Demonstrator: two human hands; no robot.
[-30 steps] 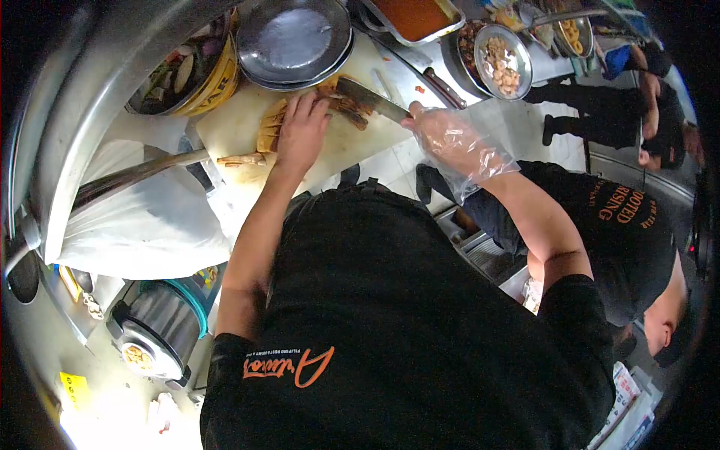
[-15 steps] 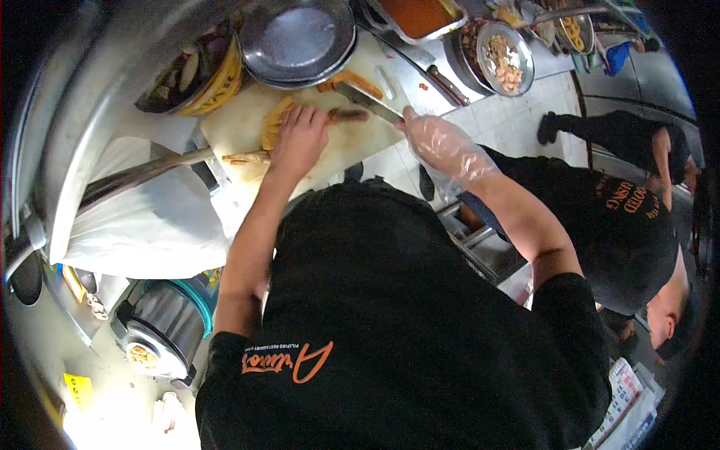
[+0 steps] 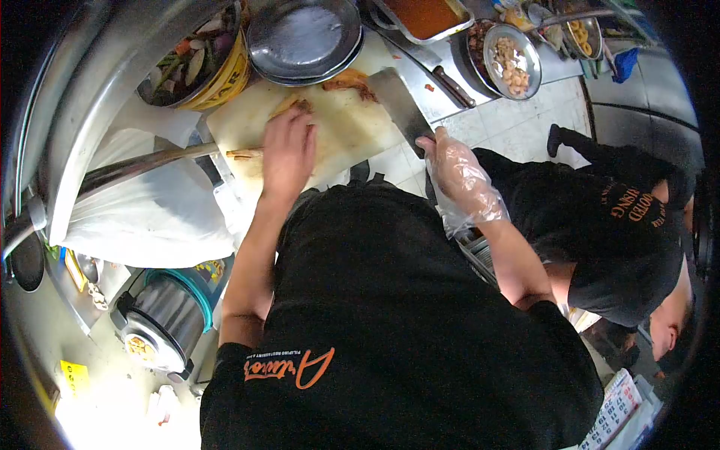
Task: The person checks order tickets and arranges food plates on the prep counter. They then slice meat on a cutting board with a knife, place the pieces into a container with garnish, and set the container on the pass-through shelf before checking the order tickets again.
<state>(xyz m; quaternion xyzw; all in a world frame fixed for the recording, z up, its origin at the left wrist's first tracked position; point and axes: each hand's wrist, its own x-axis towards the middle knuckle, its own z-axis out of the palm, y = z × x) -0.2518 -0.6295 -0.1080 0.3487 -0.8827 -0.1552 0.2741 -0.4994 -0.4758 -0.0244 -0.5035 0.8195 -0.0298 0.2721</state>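
My gloved right hand (image 3: 461, 180) grips the handle of a cleaver (image 3: 405, 109). Its broad blade is angled up and left over the right edge of the pale cutting board (image 3: 345, 146). My bare left hand (image 3: 287, 157) is on the board with its fingers bent over a yellowish-brown piece of cooked meat (image 3: 295, 101); the fingertips are partly hidden. A darker browned piece of meat (image 3: 352, 84) lies near the board's far edge, beside the blade. A thin scrap (image 3: 244, 154) sits by the board's left edge.
Stacked dark metal pans (image 3: 304, 41) and a yellow bucket of vegetables (image 3: 217, 82) stand beyond the board. A knife (image 3: 454, 86), a tray of orange sauce (image 3: 427, 19) and a bowl of meat pieces (image 3: 512, 64) are at right. Another person (image 3: 630, 225) stands right.
The cleaver has swung right, away from the meat, and its blade now shows broadside. My right hand has moved down and right. My left hand has shifted slightly left.
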